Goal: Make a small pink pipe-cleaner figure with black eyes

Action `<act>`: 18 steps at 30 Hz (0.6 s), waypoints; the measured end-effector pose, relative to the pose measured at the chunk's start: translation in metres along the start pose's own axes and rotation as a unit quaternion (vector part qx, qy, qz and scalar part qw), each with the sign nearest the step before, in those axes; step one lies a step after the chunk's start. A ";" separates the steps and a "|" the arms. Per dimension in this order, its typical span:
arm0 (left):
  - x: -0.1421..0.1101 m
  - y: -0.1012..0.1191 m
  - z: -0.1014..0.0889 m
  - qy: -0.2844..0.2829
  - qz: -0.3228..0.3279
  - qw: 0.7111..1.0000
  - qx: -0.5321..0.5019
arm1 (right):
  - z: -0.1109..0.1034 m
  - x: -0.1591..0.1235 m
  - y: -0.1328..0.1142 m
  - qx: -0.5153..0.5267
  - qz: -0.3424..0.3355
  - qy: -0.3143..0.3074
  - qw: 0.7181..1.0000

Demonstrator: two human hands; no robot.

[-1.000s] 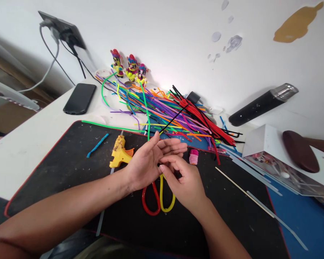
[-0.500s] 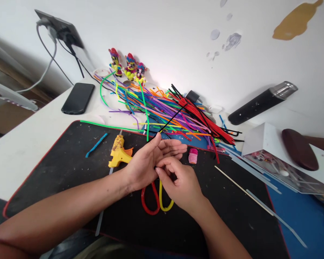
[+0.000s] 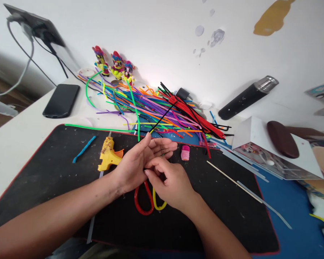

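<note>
My left hand [image 3: 140,162] is palm up over the black mat [image 3: 56,172], fingers stretched out, with a black pipe cleaner [image 3: 163,116] lying across the palm and rising up past the thumb. My right hand [image 3: 170,183] pinches the lower end of that pipe cleaner against my left palm. Under both hands lie scissors with red and yellow handles [image 3: 145,199]. A yellow glue gun [image 3: 108,156] rests just left of my left hand. A small pink roll [image 3: 185,153] sits right of my fingers.
A heap of coloured pipe cleaners [image 3: 156,108] lies behind the mat. Three small figures [image 3: 116,66] stand by the wall. There is a phone [image 3: 61,100] far left, a black flask [image 3: 247,97], a white box [image 3: 275,151] at right, and a thin wooden stick [image 3: 232,181].
The view has shifted, so everything sits lower and more to the left in the picture. My right fingers have moved slightly inward along my left palm. My hands keep the same hold.
</note>
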State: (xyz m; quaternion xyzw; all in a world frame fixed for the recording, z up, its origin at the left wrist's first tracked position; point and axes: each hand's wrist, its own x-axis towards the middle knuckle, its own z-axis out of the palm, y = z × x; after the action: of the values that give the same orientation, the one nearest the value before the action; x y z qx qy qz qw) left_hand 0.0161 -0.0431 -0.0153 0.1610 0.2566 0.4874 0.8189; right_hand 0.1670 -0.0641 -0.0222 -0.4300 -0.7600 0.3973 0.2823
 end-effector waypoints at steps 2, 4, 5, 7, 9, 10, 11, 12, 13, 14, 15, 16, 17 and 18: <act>0.000 0.000 0.000 0.002 0.002 1.000 0.009 | 0.001 -0.001 0.000 -0.007 -0.006 -0.001 1.000; 0.000 -0.001 0.001 0.004 0.002 1.000 0.019 | 0.002 -0.001 0.000 -0.013 -0.011 -0.002 1.000; -0.001 -0.001 0.001 0.004 0.003 1.000 0.024 | 0.002 -0.001 0.000 -0.015 -0.012 -0.002 1.000; -0.001 -0.001 0.000 0.006 0.006 0.999 0.035 | 0.002 0.000 0.000 -0.010 -0.011 -0.004 1.000; -0.001 0.001 -0.001 0.010 0.016 0.998 0.052 | 0.001 0.000 -0.001 0.005 -0.011 -0.003 1.000; 0.000 0.003 -0.001 0.014 0.023 0.998 0.061 | 0.000 0.001 -0.001 0.013 -0.010 -0.001 1.000; 0.001 0.005 -0.002 0.019 0.033 0.997 0.070 | -0.001 0.001 -0.001 0.024 -0.006 0.003 1.000; 0.002 0.008 -0.003 0.026 0.044 0.996 0.079 | -0.003 0.001 -0.001 0.037 -0.001 0.008 0.999; 0.003 0.010 -0.004 0.033 0.057 0.994 0.089 | -0.006 0.002 -0.001 0.053 0.006 0.016 0.998; 0.005 0.013 -0.005 0.042 0.072 0.992 0.099 | -0.009 0.002 0.000 0.073 0.014 0.027 0.997; 0.007 0.015 -0.006 0.051 0.090 0.988 0.111 | -0.012 0.003 0.000 0.094 0.022 0.042 0.994; 0.009 0.018 -0.007 0.060 0.109 0.984 0.125 | -0.017 0.005 0.002 0.115 0.030 0.060 0.991; 0.011 0.020 -0.008 0.069 0.129 0.979 0.139 | -0.021 0.006 0.003 0.133 0.040 0.082 0.987; 0.013 0.022 -0.009 0.077 0.146 0.974 0.153 | -0.027 0.008 0.006 0.149 0.054 0.105 0.982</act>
State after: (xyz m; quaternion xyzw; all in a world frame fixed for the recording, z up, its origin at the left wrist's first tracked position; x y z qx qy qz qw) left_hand 0.0003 -0.0211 -0.0145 0.2822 0.3642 0.5672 0.6826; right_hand 0.1862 -0.0458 -0.0122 -0.4627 -0.6345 0.4732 0.3993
